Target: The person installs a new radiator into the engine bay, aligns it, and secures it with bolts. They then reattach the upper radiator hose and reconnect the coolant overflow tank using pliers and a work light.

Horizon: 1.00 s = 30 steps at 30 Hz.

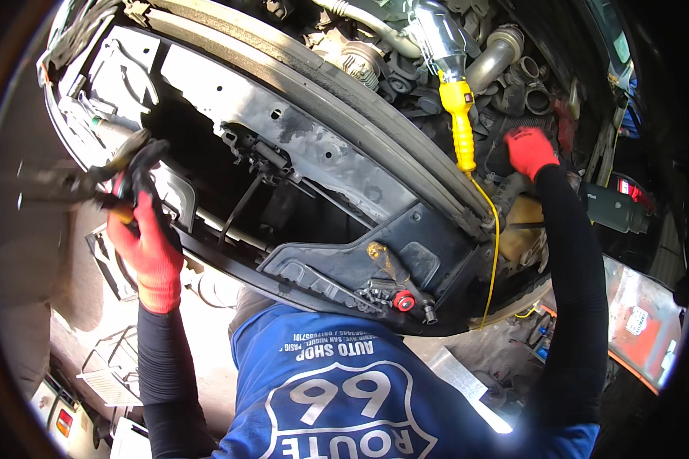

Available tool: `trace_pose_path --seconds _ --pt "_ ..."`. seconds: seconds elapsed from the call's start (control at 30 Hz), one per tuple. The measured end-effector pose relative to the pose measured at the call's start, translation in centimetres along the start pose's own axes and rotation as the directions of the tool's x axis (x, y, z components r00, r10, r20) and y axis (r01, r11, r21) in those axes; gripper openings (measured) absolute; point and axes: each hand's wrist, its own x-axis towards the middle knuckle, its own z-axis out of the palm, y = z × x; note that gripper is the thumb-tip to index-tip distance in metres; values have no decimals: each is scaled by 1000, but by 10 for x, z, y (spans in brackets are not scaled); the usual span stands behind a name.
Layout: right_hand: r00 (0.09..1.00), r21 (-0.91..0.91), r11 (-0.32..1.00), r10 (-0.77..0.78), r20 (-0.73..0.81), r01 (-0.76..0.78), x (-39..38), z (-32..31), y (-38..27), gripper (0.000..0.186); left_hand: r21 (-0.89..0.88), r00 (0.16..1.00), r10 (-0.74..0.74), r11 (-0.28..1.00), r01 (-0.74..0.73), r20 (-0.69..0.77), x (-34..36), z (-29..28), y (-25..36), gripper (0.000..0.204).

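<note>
My left hand (pixel 151 245), in a red glove with black palm, is closed around a hand tool (pixel 119 172) with black and yellow handles. The tool's grey metal end points left and is smeared by motion, so its exact kind does not show. It is held over the left front corner of a car's open front. On the right, my right hand (pixel 530 151), also red-gloved, reaches into the engine bay with fingers curled. What lies under those fingers is hidden. Nearby rests a work light (pixel 458 115) with a yellow handle.
A yellow cord (pixel 497 229) runs down from the light across the car's front edge. On the black plastic panel (pixel 344 256) lie a ratchet (pixel 388 264) and small tools with a red ring. Hoses and pipes (pixel 497 57) fill the engine bay. A dark green bottle-shaped object (pixel 614 208) lies right of my arm.
</note>
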Motion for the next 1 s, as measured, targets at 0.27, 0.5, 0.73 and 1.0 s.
trace_pose_path --seconds 0.27,0.5,0.73,1.0 --pt "954 -37 993 121 274 -115 33 -15 -15 28 -90 982 -89 993 75 -167 -47 -7 -69 40" --pt "982 -35 986 164 99 -161 40 8 11 26 123 964 13 992 20 -265 -50 -9 -80 38" --pt "913 657 635 265 309 -406 72 37 -55 30 24 931 -123 990 139 -343 -45 -3 -68 39" --pt "944 66 961 249 216 -269 50 9 10 27 32 964 -136 989 147 -229 -39 -4 -63 38"
